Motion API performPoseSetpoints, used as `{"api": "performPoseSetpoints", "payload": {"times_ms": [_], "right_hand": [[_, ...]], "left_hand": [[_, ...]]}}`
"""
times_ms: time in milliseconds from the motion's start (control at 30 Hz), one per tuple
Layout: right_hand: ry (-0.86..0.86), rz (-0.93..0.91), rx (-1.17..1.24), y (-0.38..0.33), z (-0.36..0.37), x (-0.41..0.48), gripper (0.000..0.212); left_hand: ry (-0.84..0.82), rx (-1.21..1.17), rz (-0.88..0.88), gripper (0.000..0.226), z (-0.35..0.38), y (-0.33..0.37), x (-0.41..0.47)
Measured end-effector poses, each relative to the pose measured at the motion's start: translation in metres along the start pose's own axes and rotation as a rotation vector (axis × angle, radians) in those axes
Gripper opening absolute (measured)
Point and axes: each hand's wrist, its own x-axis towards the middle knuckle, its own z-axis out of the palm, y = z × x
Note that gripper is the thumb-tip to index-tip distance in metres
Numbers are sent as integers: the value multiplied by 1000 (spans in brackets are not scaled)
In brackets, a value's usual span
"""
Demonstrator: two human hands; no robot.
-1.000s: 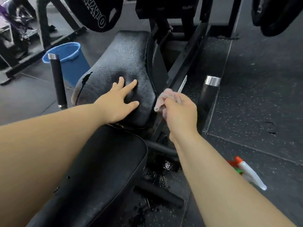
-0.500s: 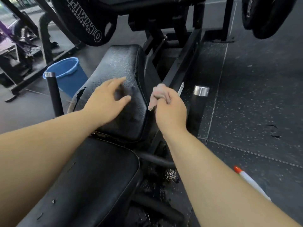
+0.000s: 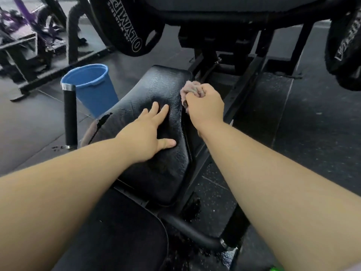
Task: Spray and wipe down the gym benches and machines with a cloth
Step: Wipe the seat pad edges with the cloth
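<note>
Pad (image 3: 156,90), frame centre: left hand (image 3: 144,137) flat on it, fingers straight and spread. Right hand (image 3: 205,106) clenched around cloth (image 3: 188,88) at pad's right edge. Bucket (image 3: 91,87), upper left.

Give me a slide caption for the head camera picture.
Gym wipe-down: left hand flat on the black pad, right hand gripping a pink cloth at its right edge.

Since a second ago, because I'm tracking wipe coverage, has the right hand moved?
Yes: the right hand, gripping the cloth, moved along the pad's right edge toward its far end.
</note>
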Motion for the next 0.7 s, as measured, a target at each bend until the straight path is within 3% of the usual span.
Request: {"api": "performPoseSetpoints", "payload": {"times_ms": [200,333,367,500,600,700], "right_hand": [[-188,32,-71,4,-19,-42,19],[-587,69,-536,-16,-51,-42,25],[-621,88,-544,-23,-53,-31,23],[-284,171,-27,-41,-49,27,20],[-379,144,-145,-22,-30,25,30],[-459,183,-202,-3,-21,1,25]], "left_hand": [[-43,-4,-14,97,-6,5,-2],[-59,-37,-30,98,-11,6,-5],[-64,-53,-33,98,-12,6,-6],[-46,-115,-34,97,-8,2,-4],[-15,-144,-33,96,-6,-2,-3],[-25,-153,-48,97,-4,-1,-4]]}}
